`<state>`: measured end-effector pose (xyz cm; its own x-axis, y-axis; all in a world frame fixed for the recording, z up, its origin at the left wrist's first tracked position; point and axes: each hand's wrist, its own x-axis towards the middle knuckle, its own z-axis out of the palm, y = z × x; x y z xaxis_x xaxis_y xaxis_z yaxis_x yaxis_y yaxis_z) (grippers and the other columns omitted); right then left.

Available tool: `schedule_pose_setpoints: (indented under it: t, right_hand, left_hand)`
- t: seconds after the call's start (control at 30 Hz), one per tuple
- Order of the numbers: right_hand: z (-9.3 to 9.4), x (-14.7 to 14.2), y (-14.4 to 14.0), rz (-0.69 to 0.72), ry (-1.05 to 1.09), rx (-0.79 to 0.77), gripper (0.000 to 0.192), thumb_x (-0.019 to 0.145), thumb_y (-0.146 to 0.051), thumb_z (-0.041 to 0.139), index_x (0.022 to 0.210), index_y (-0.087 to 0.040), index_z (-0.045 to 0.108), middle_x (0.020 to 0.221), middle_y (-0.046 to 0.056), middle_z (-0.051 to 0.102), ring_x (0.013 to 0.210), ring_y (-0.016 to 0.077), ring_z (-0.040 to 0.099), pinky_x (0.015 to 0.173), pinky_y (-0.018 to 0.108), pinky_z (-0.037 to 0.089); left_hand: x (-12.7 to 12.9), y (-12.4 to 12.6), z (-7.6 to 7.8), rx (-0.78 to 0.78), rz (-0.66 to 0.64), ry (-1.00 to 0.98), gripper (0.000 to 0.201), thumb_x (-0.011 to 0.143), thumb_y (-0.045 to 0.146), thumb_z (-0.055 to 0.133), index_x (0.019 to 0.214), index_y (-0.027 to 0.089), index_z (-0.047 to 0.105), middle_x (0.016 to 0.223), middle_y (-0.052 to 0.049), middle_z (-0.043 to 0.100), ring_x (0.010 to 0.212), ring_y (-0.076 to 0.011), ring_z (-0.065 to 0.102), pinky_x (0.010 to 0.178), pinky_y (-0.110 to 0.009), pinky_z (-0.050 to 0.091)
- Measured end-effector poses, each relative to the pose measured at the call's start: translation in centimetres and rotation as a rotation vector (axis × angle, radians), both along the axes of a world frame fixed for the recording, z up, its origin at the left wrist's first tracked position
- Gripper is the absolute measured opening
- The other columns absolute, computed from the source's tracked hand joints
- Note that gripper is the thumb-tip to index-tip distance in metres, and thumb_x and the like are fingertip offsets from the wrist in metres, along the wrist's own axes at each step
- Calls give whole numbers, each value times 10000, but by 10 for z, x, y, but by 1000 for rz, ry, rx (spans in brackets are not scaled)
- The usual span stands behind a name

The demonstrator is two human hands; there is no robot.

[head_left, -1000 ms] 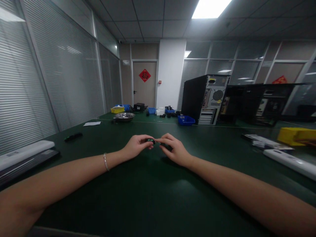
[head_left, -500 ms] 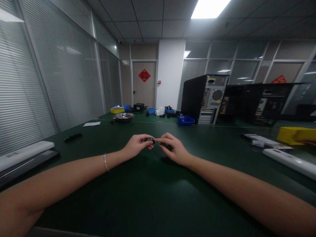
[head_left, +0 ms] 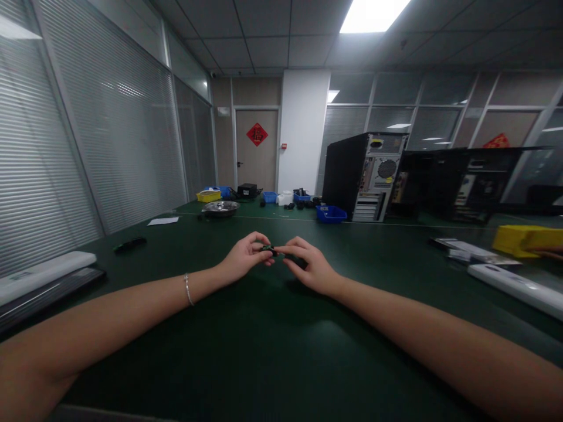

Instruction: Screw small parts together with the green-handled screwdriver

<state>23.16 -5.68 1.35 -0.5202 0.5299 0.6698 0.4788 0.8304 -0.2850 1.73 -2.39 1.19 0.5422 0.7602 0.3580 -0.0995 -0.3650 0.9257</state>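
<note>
Above the green table (head_left: 281,363), my left hand (head_left: 244,255) pinches a small black-and-green part (head_left: 268,250) between thumb and fingers. Its exact kind is too small to make out. My right hand (head_left: 313,266) meets it from the right, the index finger stretched to the part's right end and the thumb bent just below. The fingertips partly hide the part. A thin bracelet (head_left: 188,289) circles my left wrist.
Computer cases (head_left: 367,176) stand at the back right, with a blue bin (head_left: 331,214) beside them. A metal bowl (head_left: 220,208) sits at the back left. Long white objects (head_left: 48,274) lie at both sides. Another person's hand (head_left: 548,252) is near a yellow box (head_left: 523,240).
My left index finger has lifted and curled slightly off the part's top, and the part has tilted a little. My right hand has barely moved.
</note>
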Motion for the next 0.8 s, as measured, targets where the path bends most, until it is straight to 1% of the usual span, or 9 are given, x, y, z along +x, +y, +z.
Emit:
schedule_pose_setpoints:
  t: [0.1, 0.2, 0.3, 0.37, 0.43, 0.57, 0.67, 0.73, 0.8]
  right_hand:
    - [1, 1, -2, -4, 31, -15, 358, 835, -162, 524, 1182, -240, 552, 985, 64, 558, 885, 181, 551, 785, 321, 455]
    - [3, 1, -3, -11, 69, -41, 335, 848, -168, 510, 1178, -213, 544, 971, 69, 558, 883, 185, 547, 792, 329, 450]
    - [3, 0, -3, 40, 38, -80, 321, 858, -172, 505, 1174, -209, 548, 968, 68, 563, 883, 183, 544, 792, 327, 450]
    - [3, 0, -3, 81, -2, -100, 326, 863, -173, 502, 1183, -213, 547, 980, 68, 561, 888, 180, 544, 793, 322, 451]
    - [3, 0, -4, 101, -29, -106, 343, 864, -174, 501, 1201, -219, 540, 990, 66, 556, 880, 175, 546, 789, 319, 455]
    - [4, 0, -5, 114, -60, -108, 372, 856, -169, 508, 1223, -229, 527, 1013, 64, 549, 895, 174, 548, 812, 326, 454]
    - [4, 0, -6, 108, -60, -87, 362, 852, -172, 511, 1210, -223, 536, 1014, 69, 557, 900, 178, 554, 813, 327, 455]
    - [4, 0, -6, 92, -46, -59, 342, 851, -175, 511, 1187, -223, 553, 999, 69, 569, 887, 180, 560, 795, 323, 460]
    - [2, 0, -4, 38, -3, -20, 313, 851, -179, 509, 1153, -223, 574, 977, 68, 577, 877, 183, 564, 782, 320, 462]
  left_hand:
    - [1, -1, 1, 2, 14, -56, 256, 754, 215, 654, 943, 137, 500, 884, -54, 642, 807, -176, 649, 774, -342, 508]
    - [1, -3, 4, -24, 14, -82, 268, 745, 205, 662, 961, 136, 518, 1015, -79, 618, 831, -174, 647, 804, -355, 506]
    - [1, -4, 4, -71, 4, -78, 316, 746, 215, 662, 1030, 138, 544, 1040, -85, 619, 845, -179, 648, 836, -369, 494]
    - [1, -3, 3, -100, -1, -64, 374, 765, 217, 641, 1118, 143, 542, 1020, -88, 637, 887, -188, 638, 872, -376, 470]
    - [1, -3, 2, -128, -4, -65, 418, 780, 205, 616, 1185, 147, 530, 1060, -100, 633, 953, -199, 613, 909, -378, 439]
    - [1, -5, 4, -205, -59, -97, 435, 775, 147, 586, 1207, 134, 539, 1163, -118, 590, 1057, -211, 552, 955, -363, 382]
    - [2, -9, 8, -234, -96, -70, 462, 757, 136, 608, 1213, 141, 534, 1150, -121, 595, 1058, -210, 546, 954, -361, 374]
    - [2, -10, 9, -212, -77, -55, 442, 740, 148, 643, 1174, 145, 561, 1114, -118, 609, 1032, -207, 557, 937, -362, 385]
    - [1, -9, 9, -180, -52, -54, 397, 724, 162, 670, 1113, 135, 595, 1027, -109, 637, 980, -198, 580, 926, -365, 395]
